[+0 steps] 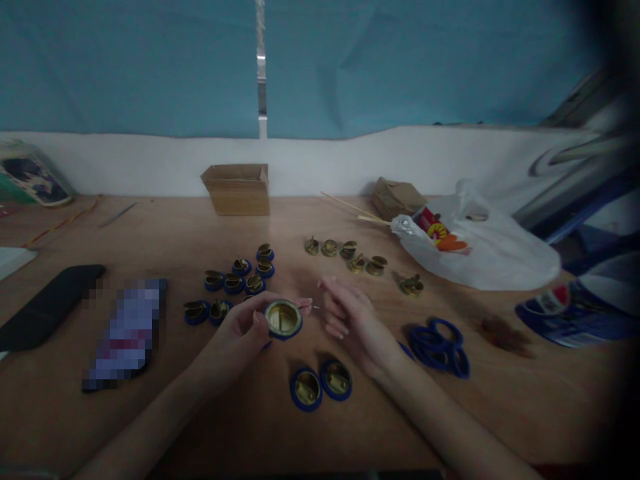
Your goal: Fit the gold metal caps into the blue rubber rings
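Observation:
My left hand [250, 327] grips a round, brass-coloured metal piece with a blue rim [283, 319], its hollow side and a bar across it facing me. Close to its right, my right hand [353, 320] has its fingers curled in; a thin shiny bit shows by the fingertips, too small to name. Below the hands lie two similar blue-rimmed pieces [321, 385]. Beyond my left hand stands a group of blue-rimmed brass pieces with raised flaps [234, 283], partly hidden by the hand. Farther back right, several brass pieces without blue rims [356, 263] form a loose row.
Loose blue rings [437, 347] lie right of my right hand. A dark phone-like slab [45, 307] and a blurred-out flat item [127, 333] are at left. A cardboard box [239, 190], plastic bag [480, 240] and blue Pepsi package [575, 313] stand around the table.

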A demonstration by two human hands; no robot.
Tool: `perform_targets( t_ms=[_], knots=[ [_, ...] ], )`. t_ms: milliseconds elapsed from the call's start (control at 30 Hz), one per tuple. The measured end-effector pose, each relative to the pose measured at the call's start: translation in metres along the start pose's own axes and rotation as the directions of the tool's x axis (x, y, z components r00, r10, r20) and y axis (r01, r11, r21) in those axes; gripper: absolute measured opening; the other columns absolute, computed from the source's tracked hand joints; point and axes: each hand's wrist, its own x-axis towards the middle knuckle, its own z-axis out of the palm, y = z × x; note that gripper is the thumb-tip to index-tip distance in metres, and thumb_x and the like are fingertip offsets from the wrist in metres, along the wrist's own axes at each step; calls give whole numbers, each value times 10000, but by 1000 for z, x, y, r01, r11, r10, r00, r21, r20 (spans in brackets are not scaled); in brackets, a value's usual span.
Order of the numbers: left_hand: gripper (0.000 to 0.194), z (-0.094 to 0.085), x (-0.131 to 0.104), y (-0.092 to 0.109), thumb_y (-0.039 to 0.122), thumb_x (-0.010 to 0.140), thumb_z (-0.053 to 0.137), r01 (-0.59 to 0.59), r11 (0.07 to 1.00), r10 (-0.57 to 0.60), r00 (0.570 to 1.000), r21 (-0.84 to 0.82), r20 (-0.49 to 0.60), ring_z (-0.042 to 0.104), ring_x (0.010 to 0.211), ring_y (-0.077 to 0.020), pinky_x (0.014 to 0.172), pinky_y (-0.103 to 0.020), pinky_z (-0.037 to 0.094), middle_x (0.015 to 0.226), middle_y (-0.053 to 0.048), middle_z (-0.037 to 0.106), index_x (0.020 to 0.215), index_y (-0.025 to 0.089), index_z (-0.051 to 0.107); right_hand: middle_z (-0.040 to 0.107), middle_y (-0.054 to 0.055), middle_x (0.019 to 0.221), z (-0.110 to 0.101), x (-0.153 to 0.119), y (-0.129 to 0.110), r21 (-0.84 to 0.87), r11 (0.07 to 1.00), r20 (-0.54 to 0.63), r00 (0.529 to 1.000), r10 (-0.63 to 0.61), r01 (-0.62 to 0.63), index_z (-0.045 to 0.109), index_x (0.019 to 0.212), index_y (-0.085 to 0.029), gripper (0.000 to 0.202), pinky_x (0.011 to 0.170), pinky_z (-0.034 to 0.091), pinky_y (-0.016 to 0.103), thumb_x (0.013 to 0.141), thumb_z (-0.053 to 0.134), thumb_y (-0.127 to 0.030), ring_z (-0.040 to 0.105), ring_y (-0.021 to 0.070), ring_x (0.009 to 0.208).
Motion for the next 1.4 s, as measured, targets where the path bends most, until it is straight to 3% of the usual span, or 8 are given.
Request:
perform_targets(
  t_ms=[67, 167, 267, 367, 667, 833, 1100, 1400],
  knots=[
    [471, 0, 0, 2, 591, 845, 535, -5, 999, 5, 1000, 38, -9, 615, 1163, -274, 1055, -429, 407, 1248, -116, 664, 1114, 228, 667, 275, -107, 524, 1, -3, -2, -172, 973, -53, 985, -165, 153, 523, 756, -206, 277, 390, 186, 197, 829, 646, -443, 196, 57, 425],
    [464, 1, 0, 6, 576, 840, 558, -28, 992, 29, 999, 127, -12, 608, 1162, -280, 1039, -413, 417, 1245, -119, 664, 1109, 215, 669, 322, -82, 539, 1, -8, -1, -502, 795, -9, 917, -400, 342, 556, 742, -200, 245, 447, 261, 218, 843, 633, -409, 293, 79, 477],
    [446, 3, 0, 10, 559, 837, 577, -47, 985, 50, 999, 167, -14, 603, 1164, -289, 1023, -419, 427, 1246, -117, 663, 1098, 211, 676, 339, -82, 514, 1, -10, 5, -686, 613, 94, 883, -459, 392, 581, 748, -195, 219, 465, 276, 228, 836, 655, -381, 322, 83, 471],
    [454, 4, 0, 13, 562, 827, 589, -62, 984, 64, 998, 170, -5, 582, 1196, -298, 1029, -435, 419, 1266, -122, 649, 1107, 217, 676, 365, -79, 508, -1, -7, 10, -731, 550, 160, 885, -436, 403, 580, 716, -192, 240, 468, 273, 230, 849, 649, -380, 347, 80, 461],
    [412, 6, 1, 12, 534, 799, 644, -90, 980, 95, 995, 176, -20, 608, 1164, -272, 985, -406, 463, 1207, -106, 678, 1067, 223, 676, 378, -69, 530, -4, -2, 10, -664, 655, 207, 931, -302, 360, 622, 764, -181, 214, 471, 271, 232, 895, 590, -348, 348, 87, 477],
    [330, 6, 1, 8, 457, 796, 688, -88, 990, 98, 991, 108, -89, 576, 1214, -266, 1015, -417, 440, 1288, -116, 630, 990, 197, 626, 463, -58, 513, -6, 0, 3, -588, 764, 121, 962, -244, 268, 582, 720, -185, 282, 443, 278, 229, 881, 598, -417, 393, 86, 452],
    [316, 4, 3, 4, 279, 704, 799, -47, 999, 50, 993, 25, -105, 697, 856, -173, 784, -289, 516, 897, -39, 738, 913, 181, 584, 432, -94, 450, -5, -1, -2, -178, 983, 156, 987, -24, 52, 579, 771, -183, 285, 382, 211, 185, 870, 615, -448, 303, 48, 374],
    [492, 6, -2, -7, 227, 611, 868, -198, 837, 299, 946, 510, -123, 693, 947, -215, 798, -314, 558, 1025, -45, 717, 1027, 226, 605, 469, -70, 527, -6, -2, 8, 48, 978, 401, 901, 167, -203, 601, 745, -163, 227, 408, 328, 164, 842, 676, -354, 414, 53, 434]
  ],
)
